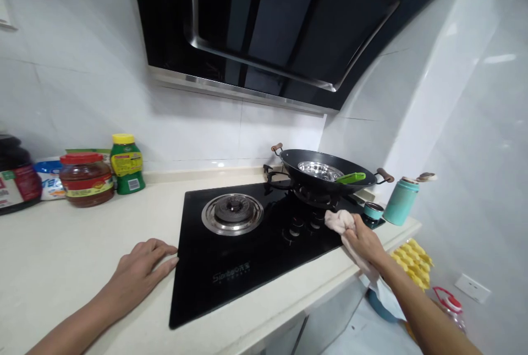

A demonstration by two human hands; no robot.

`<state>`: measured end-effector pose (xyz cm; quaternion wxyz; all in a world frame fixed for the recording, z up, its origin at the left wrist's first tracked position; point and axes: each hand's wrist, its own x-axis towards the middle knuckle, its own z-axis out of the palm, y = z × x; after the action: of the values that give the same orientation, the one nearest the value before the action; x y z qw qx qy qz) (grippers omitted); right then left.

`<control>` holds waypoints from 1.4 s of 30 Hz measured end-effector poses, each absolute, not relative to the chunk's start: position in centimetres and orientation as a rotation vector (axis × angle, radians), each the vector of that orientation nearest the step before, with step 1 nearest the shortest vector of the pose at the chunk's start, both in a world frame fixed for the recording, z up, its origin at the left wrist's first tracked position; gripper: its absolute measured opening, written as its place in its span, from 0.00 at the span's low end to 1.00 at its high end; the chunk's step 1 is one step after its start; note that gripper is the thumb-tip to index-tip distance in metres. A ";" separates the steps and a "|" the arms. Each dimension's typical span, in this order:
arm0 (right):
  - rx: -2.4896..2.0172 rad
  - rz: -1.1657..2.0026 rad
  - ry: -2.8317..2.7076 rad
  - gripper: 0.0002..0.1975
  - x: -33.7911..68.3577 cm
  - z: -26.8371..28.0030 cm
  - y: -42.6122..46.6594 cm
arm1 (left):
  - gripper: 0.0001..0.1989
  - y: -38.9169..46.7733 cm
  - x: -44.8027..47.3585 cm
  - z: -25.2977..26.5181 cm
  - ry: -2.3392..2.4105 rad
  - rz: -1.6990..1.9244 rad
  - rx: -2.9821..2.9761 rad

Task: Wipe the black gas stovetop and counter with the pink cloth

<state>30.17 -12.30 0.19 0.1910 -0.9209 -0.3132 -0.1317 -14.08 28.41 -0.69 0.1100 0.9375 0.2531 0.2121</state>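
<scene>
Pale cloth (340, 221) bulges past the right hand (365, 238); its tail hangs below.

Head-worn view, looking forward and down, facing the cooktop (264, 247), at close range

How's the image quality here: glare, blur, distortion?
Head view: pale reflections streak the glossy range hood, small glare patches on the right-hand wall; head view: wide-angle stretch, the dark bottle at the left edge looks skewed; head view: no strong motion blur on the left hand or right hand, though the green bottle's fine print is unreadable.
</scene>
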 end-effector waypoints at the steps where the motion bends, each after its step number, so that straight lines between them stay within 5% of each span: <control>1: -2.624 -0.387 -0.858 0.20 31.2 0.3 -12.1 | 0.22 28.4 -14.0 -0.7 0.748 0.632 2.757; 16: -2.734 -0.111 -1.014 0.29 36.4 1.8 -1.2 | 0.16 28.8 -14.1 -0.6 0.786 0.617 2.724; 32: -2.862 -0.352 -0.614 0.27 31.8 0.7 -13.4 | 0.18 29.0 -14.0 -0.7 0.738 0.643 2.758; 42: -2.779 -0.456 -0.844 0.23 23.6 -0.2 -12.0 | 0.21 28.2 -13.3 -0.3 0.773 0.601 2.813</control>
<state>23.56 -12.02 -0.17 0.1007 -0.9404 -0.2857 -0.1544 -13.32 28.23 -0.29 0.0814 0.9413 0.2585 0.2011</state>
